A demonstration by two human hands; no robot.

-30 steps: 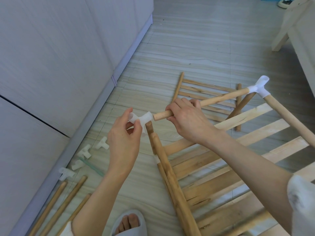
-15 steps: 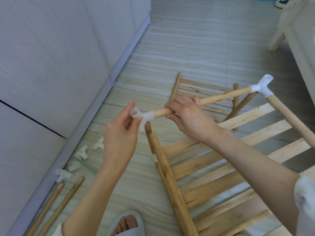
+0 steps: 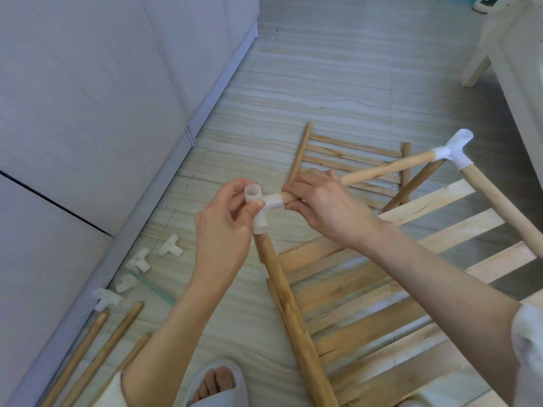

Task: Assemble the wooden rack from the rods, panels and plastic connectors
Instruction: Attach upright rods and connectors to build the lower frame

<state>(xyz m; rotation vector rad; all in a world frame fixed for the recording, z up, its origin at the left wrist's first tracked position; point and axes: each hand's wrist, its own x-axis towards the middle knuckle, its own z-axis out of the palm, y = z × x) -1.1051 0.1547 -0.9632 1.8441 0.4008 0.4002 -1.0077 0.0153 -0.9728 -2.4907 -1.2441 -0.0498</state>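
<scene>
Down along the wall, far to the left of the left hand, three spare rods lie side by side on the floor, and just past their tips sit four loose white connectors, with a thin green stick among them. A foot in a grey slipper shows below the forearms.

The left hand pinches a white three-way connector between thumb and fingers, one empty socket pointing up beside the fingertips. Directly under that hand, the connector's lower socket sits on the top end of a thick rod that slants down toward the slipper.

To the right of the connector the right hand is curled round a second rod, whose near end is in the connector's side socket. Beyond that hand this rod runs up and right to another white connector, which joins it to a third rod. Below the right forearm lies a slatted panel; past the knuckles another slatted panel rests flat.
</scene>
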